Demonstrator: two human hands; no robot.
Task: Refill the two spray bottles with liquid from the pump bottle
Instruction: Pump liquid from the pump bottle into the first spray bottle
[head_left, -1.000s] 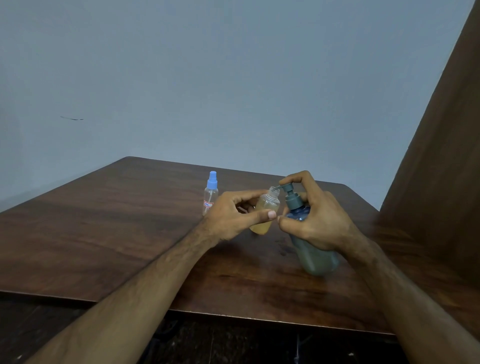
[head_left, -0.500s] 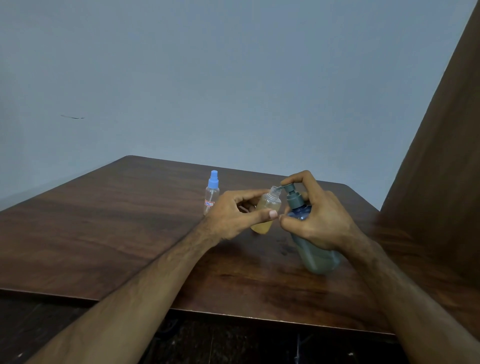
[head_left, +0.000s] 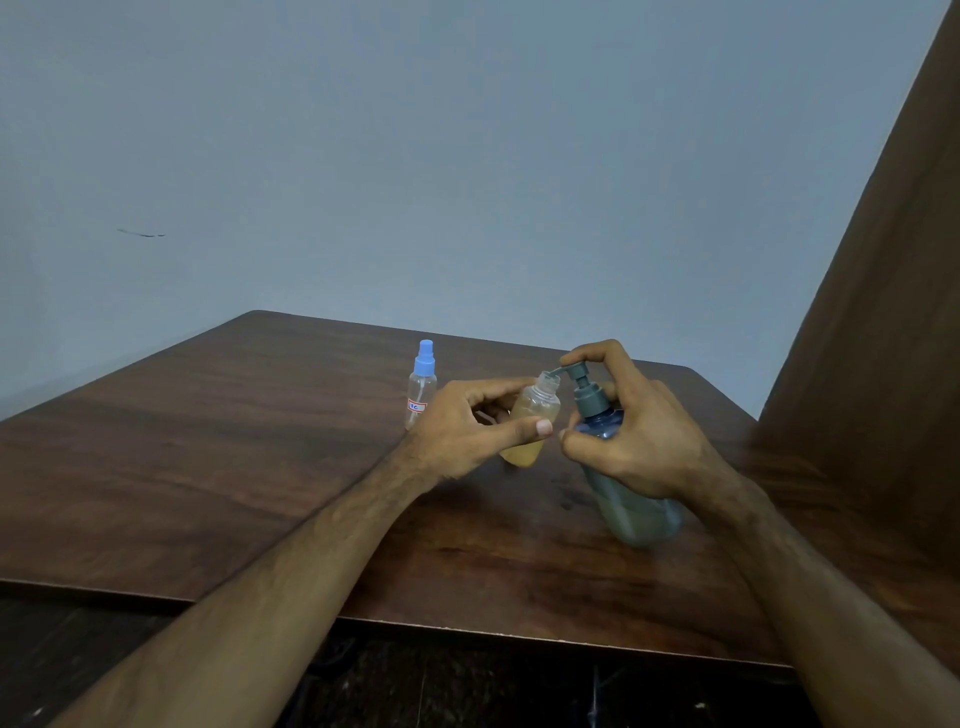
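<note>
My left hand (head_left: 470, 428) holds a small clear spray bottle (head_left: 532, 423) with its cap off, tilted and part filled with yellowish liquid. Its open neck sits right under the nozzle of the blue-grey pump bottle (head_left: 631, 499). My right hand (head_left: 636, 431) wraps the pump bottle's shoulder, with the index finger resting on the pump head (head_left: 576, 371). The pump bottle leans left, its base on the dark wooden table (head_left: 208, 441). A second clear spray bottle (head_left: 422, 384) with a light blue cap and a small label stands upright behind my left hand.
A tall brown wooden panel (head_left: 883, 312) rises along the table's right side. A pale blue wall (head_left: 415, 156) stands behind the table. The table's front edge runs just below my forearms.
Both hands and bottles stay in nearly the same place. The pump head seems slightly higher under my right index finger than a second ago.
</note>
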